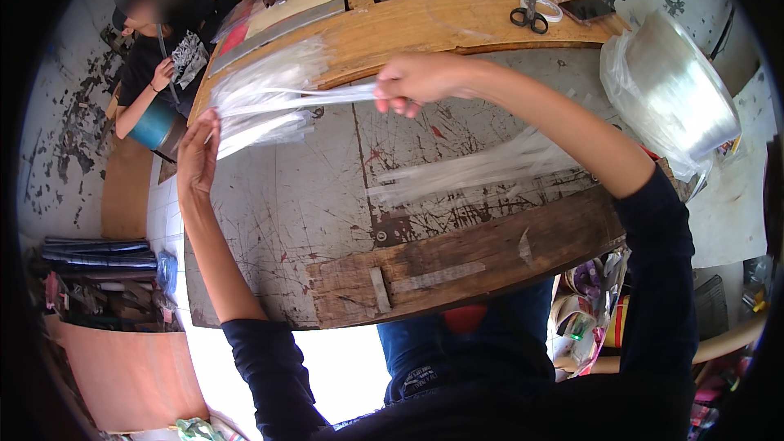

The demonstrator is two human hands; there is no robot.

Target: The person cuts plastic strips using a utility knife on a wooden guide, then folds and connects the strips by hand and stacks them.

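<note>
Right hand [412, 82] is pinching a clear plastic bag bundle [261, 102], its long axis lying left-right; open left hand [198, 155] is steadying its far end.

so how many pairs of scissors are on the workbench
1. The black-handled scissors lie at the far edge of the wooden board, beside a roll of tape and a phone. Others may be hidden in the clutter beyond.

Dark navy sleeves, pushed up
</note>
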